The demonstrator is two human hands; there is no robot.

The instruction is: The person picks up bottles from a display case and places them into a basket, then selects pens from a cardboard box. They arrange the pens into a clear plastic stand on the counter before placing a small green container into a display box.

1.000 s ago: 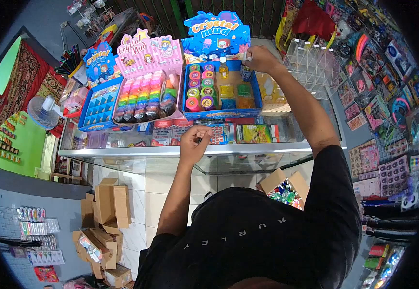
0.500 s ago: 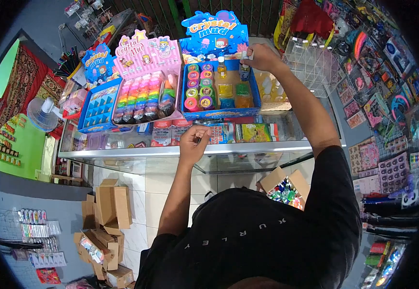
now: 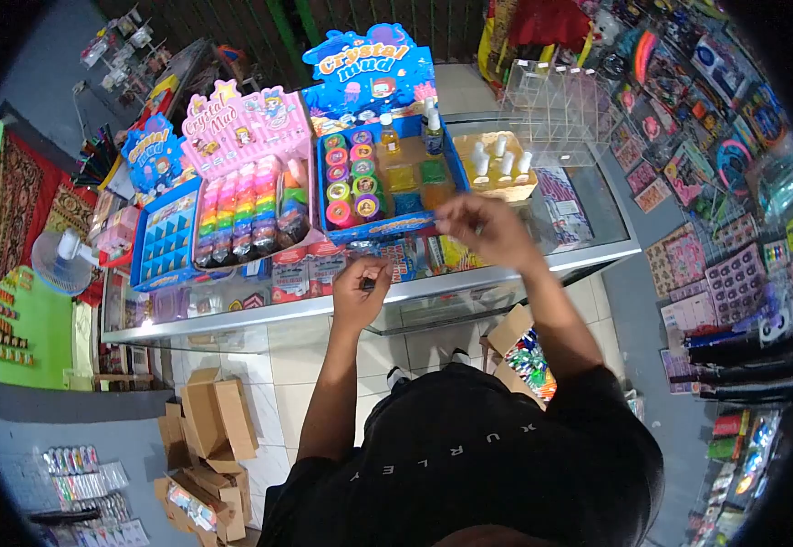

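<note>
My right hand (image 3: pixel 487 230), slightly blurred, hangs over the front right corner of a blue "Crystal mud" display box (image 3: pixel 387 227). Its fingers are loosely bent and apart, with nothing visible in them. Below the box front, my left hand (image 3: pixel 360 290) is curled by the counter edge around something small and dark that I cannot make out. Inside the box are round colourful-lidded tubs (image 3: pixel 366 207), yellow and green blocks (image 3: pixel 432 173), a small bottle of yellow liquid (image 3: pixel 389 139) and a darker small bottle (image 3: pixel 433 140) at the back right.
A tan basket (image 3: pixel 503 192) of white-capped bottles (image 3: pixel 507 164) stands right of the box, with a clear acrylic rack (image 3: pixel 553 105) behind. To the left are a pink display box (image 3: pixel 248 129) and a blue divided box (image 3: pixel 166 239). All rest on a glass counter (image 3: pixel 597 211). Cardboard boxes (image 3: pixel 209 415) lie on the floor.
My right hand has left the small bottle at the back right of the blue box and come down toward me. The view has shifted. My left hand stays curled near the counter edge.
</note>
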